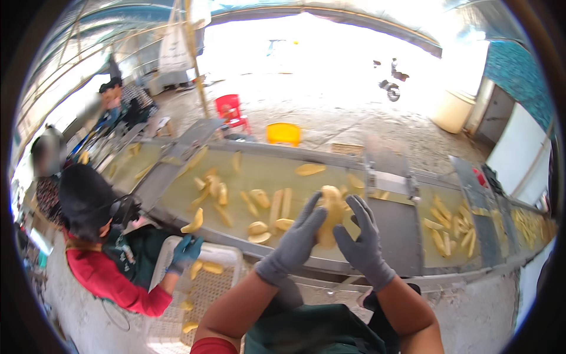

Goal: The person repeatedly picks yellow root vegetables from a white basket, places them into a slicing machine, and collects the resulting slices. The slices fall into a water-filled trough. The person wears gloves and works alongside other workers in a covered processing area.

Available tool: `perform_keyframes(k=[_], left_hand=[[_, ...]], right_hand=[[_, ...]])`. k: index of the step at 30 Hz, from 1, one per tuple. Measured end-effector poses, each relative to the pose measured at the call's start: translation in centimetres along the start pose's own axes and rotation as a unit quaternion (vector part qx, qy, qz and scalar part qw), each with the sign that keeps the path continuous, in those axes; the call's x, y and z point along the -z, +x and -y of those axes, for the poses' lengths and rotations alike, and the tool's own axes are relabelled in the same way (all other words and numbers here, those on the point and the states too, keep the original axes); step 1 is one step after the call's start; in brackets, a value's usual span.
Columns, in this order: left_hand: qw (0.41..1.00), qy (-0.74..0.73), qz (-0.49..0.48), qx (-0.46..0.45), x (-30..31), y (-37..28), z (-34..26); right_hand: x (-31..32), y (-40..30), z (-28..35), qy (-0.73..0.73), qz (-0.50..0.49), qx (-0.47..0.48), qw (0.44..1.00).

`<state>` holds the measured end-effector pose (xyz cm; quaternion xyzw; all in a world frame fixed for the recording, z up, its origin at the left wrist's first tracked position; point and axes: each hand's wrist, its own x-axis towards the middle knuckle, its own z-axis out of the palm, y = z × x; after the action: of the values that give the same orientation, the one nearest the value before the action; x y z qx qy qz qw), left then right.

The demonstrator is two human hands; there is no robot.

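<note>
My left hand (300, 241), in a grey glove, is raised over the middle of a long metal trough with its fingers pointing up. Facing it is my right hand (365, 243), also gloved in grey, with thumb and fingers spread apart. Between the two hands shows a blurred bunch of yellow produce pieces (332, 212). The left hand's fingers lie along its edge; whether they grip it cannot be made out. Below and around, more long yellow slices (261, 198) lie in the cloudy liquid of the trough (305, 151).
A co-worker (88, 203) in a red top stands at left, a gloved hand over a pale plastic crate (230, 252) holding several yellow pieces. Metal cross plates (393, 239) divide the trough. Beyond are a yellow chair (283, 134), a red chair (231, 111) and a motorbike (391, 86).
</note>
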<state>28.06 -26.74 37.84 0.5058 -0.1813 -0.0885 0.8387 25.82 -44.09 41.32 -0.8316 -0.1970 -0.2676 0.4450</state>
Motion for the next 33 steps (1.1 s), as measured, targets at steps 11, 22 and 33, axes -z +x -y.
perform_keyframes(k=[11, 22, 33], left_hand=[[0.993, -0.070, 0.028, 0.094, -7.1, 1.4, 9.0], [0.983, -0.074, -0.047, 0.162, -3.6, 1.3, 3.0], [0.993, 0.005, -0.060, 0.105, -1.2, 1.9, 4.8]], right_hand=[[8.8, -1.5, -15.3, -0.329, -0.033, -0.082, 0.940], [5.7, 10.6, -25.1, -0.405, -0.049, -0.158, 0.899], [7.3, 1.9, -19.5, -0.328, -0.013, -0.057, 0.943]])
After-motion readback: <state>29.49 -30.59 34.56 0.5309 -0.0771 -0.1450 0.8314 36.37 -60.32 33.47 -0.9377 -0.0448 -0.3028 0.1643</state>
